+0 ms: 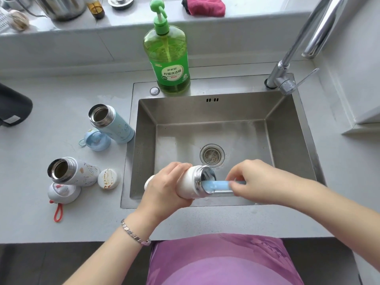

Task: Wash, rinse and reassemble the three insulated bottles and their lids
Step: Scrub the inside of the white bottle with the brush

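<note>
White bottle (pixel 188 182) lies sideways above the front of the steel sink (pixel 246 112), the left hand (pixel 164 188) curled round its body, while the right hand (pixel 253 177) pinches a light blue brush (pixel 218 185) whose end is inside the bottle's mouth. On the table (pixel 61 99) to the left stand a blue bottle (pixel 112 124) and a patterned bottle (pixel 72 171), both open, with three lids (pixel 96 140) just beside them. Behind the sink stands a green soap bottle (pixel 170 64), and the tap (pixel 287 64) rises at back right, well apart from both hands.
</note>
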Available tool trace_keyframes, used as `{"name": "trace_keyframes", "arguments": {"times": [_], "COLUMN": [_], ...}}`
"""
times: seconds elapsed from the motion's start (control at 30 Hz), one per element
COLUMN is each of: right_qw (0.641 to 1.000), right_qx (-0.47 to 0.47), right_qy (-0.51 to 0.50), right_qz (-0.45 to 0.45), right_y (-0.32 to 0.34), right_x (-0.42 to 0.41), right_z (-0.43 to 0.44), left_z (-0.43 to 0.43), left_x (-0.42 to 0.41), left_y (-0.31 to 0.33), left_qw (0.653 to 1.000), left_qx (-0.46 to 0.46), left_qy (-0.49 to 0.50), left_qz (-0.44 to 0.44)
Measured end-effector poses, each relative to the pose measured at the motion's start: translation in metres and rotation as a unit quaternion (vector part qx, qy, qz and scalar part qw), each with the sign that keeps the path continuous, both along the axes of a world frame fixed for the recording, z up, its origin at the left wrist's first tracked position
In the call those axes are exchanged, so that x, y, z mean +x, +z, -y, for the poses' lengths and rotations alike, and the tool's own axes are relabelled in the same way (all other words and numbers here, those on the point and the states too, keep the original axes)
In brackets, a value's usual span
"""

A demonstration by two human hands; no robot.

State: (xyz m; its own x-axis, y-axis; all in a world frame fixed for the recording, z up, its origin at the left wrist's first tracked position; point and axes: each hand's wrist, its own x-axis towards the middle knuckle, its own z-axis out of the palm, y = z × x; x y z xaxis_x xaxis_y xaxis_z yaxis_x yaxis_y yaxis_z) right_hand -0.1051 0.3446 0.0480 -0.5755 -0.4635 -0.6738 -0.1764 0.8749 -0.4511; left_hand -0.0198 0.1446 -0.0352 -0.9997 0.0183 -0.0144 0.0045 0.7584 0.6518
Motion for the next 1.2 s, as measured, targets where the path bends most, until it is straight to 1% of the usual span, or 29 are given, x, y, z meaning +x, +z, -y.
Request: {"name": "trace_keyframes", "arguments": {"times": [0.07, 0.1, 0.2, 0.27, 0.33, 0.4, 0.47, 0.5, 0.53, 0.57, 0.6, 0.63, 0.67, 0.73, 0.77, 0.8, 0.83, 0.9, 0.93, 0.97, 1.0, 1.07, 1.13, 1.2], "right_qw": [0.998, 0.998, 0.990, 0.985, 0.986, 0.976, 0.965, 0.965, 0.972, 0.980, 0.983, 0.981, 0.976, 0.958, 0.951, 0.950, 0.956, 0.970, 0.972, 0.970, 0.968, 0.966, 0.972, 0.977], "right_qx": [-0.015, -0.037, -0.127, -0.159, -0.131, -0.073, -0.026, -0.023, -0.037, -0.063, -0.088, -0.106, -0.106, -0.065, -0.042, -0.036, -0.050, -0.110, -0.131, -0.138, -0.126, -0.089, -0.104, -0.147], "right_qy": [0.020, 0.013, -0.058, -0.065, 0.001, 0.088, 0.138, 0.147, 0.141, 0.121, 0.096, 0.077, 0.074, 0.103, 0.122, 0.133, 0.134, 0.106, 0.075, 0.049, 0.041, 0.063, 0.071, 0.046], "right_qz": [0.055, 0.056, 0.008, -0.030, -0.099, -0.187, -0.223, -0.215, -0.185, -0.146, -0.129, -0.143, -0.176, -0.258, -0.282, -0.281, -0.258, -0.190, -0.182, -0.195, -0.215, -0.234, -0.198, -0.145], "right_y": [-0.001, -0.001, 0.001, 0.002, 0.002, -0.002, -0.002, 0.002, 0.006, 0.011, 0.015, 0.017, 0.018, 0.017, 0.016, 0.015, 0.015, 0.017, 0.017, 0.015, 0.014, 0.009, 0.009, 0.013], "right_x": [0.002, 0.002, -0.006, -0.009, -0.005, 0.002, 0.009, 0.009, 0.007, 0.002, -0.003, -0.010, -0.014, -0.014, -0.010, -0.006, -0.002, -0.004, -0.007, -0.011, -0.012, -0.007, 0.001, 0.000], "right_z": [0.002, 0.002, -0.001, -0.003, -0.001, 0.002, 0.004, 0.004, 0.003, 0.001, -0.001, -0.004, -0.007, -0.012, -0.014, -0.014, -0.014, -0.011, -0.012, -0.014, -0.017, -0.020, -0.017, -0.011], "left_z": [-0.002, -0.002, 0.002, 0.004, 0.001, -0.002, 0.001, 0.005, 0.009, 0.013, 0.016, 0.018, 0.018, 0.020, 0.020, 0.021, 0.022, 0.020, 0.019, 0.017, 0.017, 0.020, 0.022, 0.020], "left_x": [-0.001, -0.001, 0.000, 0.004, 0.008, 0.009, 0.007, 0.007, 0.006, 0.006, 0.007, 0.008, 0.009, 0.007, 0.006, 0.005, 0.004, 0.005, 0.007, 0.008, 0.009, 0.008, 0.006, 0.006], "left_y": [0.000, -0.001, -0.001, -0.001, -0.001, -0.001, -0.002, -0.003, -0.005, -0.006, -0.007, -0.007, -0.007, -0.006, -0.005, -0.005, -0.005, -0.004, -0.002, -0.001, -0.001, 0.001, 0.003, 0.003], "left_qw": [1.000, 1.000, 1.000, 0.999, 0.999, 1.000, 1.000, 1.000, 0.999, 0.998, 0.998, 0.997, 0.997, 0.996, 0.996, 0.995, 0.994, 0.995, 0.996, 0.997, 0.997, 0.997, 0.997, 0.997], "left_qx": [-0.007, -0.007, -0.005, 0.005, 0.017, 0.023, 0.000, -0.016, -0.031, -0.043, -0.051, -0.056, -0.060, -0.072, -0.083, -0.095, -0.105, -0.098, -0.083, -0.072, -0.068, -0.061, -0.049, -0.052], "left_qy": [-0.007, -0.006, 0.002, 0.004, 0.006, 0.010, 0.010, 0.013, 0.021, 0.030, 0.037, 0.039, 0.037, 0.033, 0.031, 0.028, 0.023, 0.024, 0.029, 0.029, 0.025, 0.036, 0.063, 0.057], "left_qz": [0.000, 0.002, 0.021, 0.035, 0.030, 0.011, -0.004, -0.003, 0.005, 0.015, 0.024, 0.031, 0.034, 0.031, 0.024, 0.017, 0.011, 0.014, 0.021, 0.023, 0.016, 0.003, 0.011, 0.020]}}
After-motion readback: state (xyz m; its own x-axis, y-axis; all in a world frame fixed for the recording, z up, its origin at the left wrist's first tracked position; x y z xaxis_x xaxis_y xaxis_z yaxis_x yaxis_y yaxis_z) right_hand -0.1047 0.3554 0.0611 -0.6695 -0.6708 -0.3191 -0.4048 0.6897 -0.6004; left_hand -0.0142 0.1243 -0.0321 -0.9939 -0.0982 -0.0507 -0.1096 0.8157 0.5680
